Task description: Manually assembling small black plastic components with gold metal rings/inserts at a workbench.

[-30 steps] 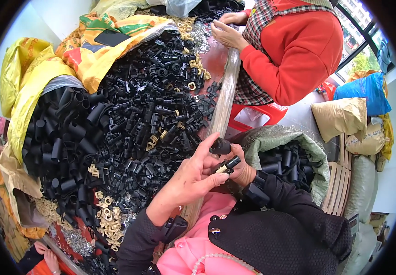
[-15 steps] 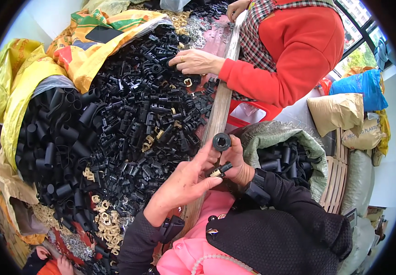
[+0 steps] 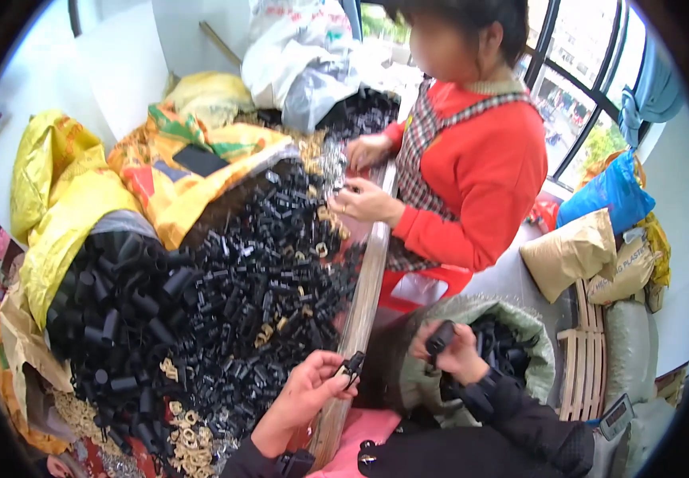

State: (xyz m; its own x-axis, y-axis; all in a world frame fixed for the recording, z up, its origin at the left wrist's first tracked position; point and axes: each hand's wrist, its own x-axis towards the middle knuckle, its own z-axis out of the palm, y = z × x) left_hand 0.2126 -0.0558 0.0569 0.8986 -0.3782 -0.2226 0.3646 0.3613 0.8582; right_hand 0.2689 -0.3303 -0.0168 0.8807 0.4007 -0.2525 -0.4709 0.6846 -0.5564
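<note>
Between the thumb and fingers of my left hand (image 3: pixel 304 398) is a small black plastic part (image 3: pixel 351 366) with a pale piece on it, just over the table's wooden edge (image 3: pixel 366 307). My right hand (image 3: pixel 462 350) grips a short black plastic tube (image 3: pixel 440 338) above the mouth of a grey-green woven sack (image 3: pixel 546 365). Inside the sack lie more black tubes (image 3: pixel 504 334). To the left of my left hand, a heap of small black plastic parts (image 3: pixel 241 287) covers the table.
Larger black tubes (image 3: pixel 113 319) spill from a yellow sack (image 3: pixel 65 247) at left. Beige rings (image 3: pixel 191 446) lie near the front. Across the edge, a co-worker in a red top (image 3: pixel 480 167) handles small parts. A wooden pallet (image 3: pixel 582 366) and stuffed sacks (image 3: pixel 569 253) stand at right.
My hands have moved apart. The right hand has carried the black tube rightward over the sack, while the left keeps the small part. The view has tilted up; the co-worker's hands are now together.
</note>
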